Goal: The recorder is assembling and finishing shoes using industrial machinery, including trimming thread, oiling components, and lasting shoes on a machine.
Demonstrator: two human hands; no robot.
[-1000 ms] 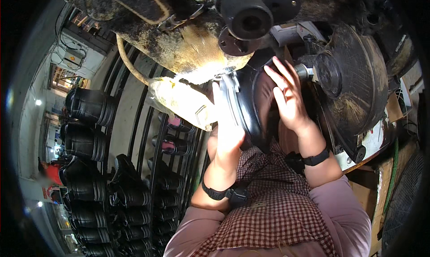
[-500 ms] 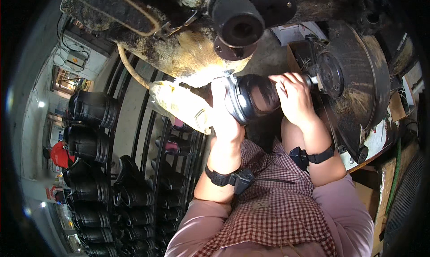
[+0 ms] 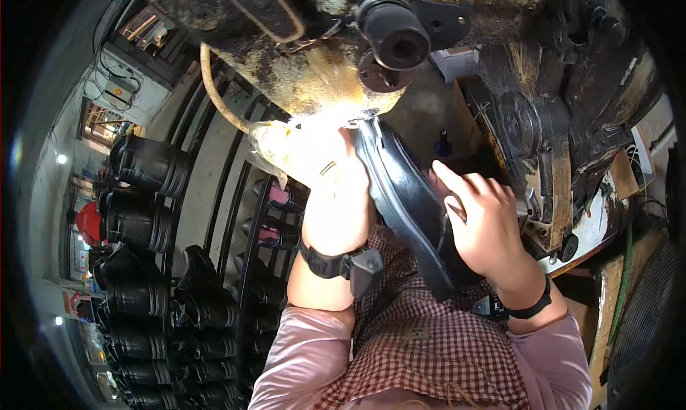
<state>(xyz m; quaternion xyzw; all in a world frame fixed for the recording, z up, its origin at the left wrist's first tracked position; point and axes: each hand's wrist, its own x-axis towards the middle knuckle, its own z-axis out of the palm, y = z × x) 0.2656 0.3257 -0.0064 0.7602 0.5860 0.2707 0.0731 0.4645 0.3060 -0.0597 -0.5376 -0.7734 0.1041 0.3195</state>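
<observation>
A black leather shoe (image 3: 413, 168) with a thick ridged sole edge is tilted lengthwise under the head of a grimy stitching machine (image 3: 300, 81). Its far end meets the machine's metal tip, where a bright lamp glares. My left hand (image 3: 341, 173) is closed on the sole side, its fingers partly washed out by the light. To the right of the shoe, my right hand (image 3: 480, 213) is open, fingers stretched toward the upper; whether they touch it cannot be made out. The shoe's near end hangs over my checked apron (image 3: 429, 349).
Racks of black shoes (image 3: 136, 288) stand at the left. A dark cylinder (image 3: 395, 38) juts from the machine above my hands. A dirty machine part (image 3: 522, 124) and a white tabletop (image 3: 589, 224) are at the right. A pale hose (image 3: 218, 99) runs beside the lamp.
The shoe has turned so that its length runs toward me, showing its side and sole edge. My right hand has moved down and nearer to me. My left hand stays at the sole.
</observation>
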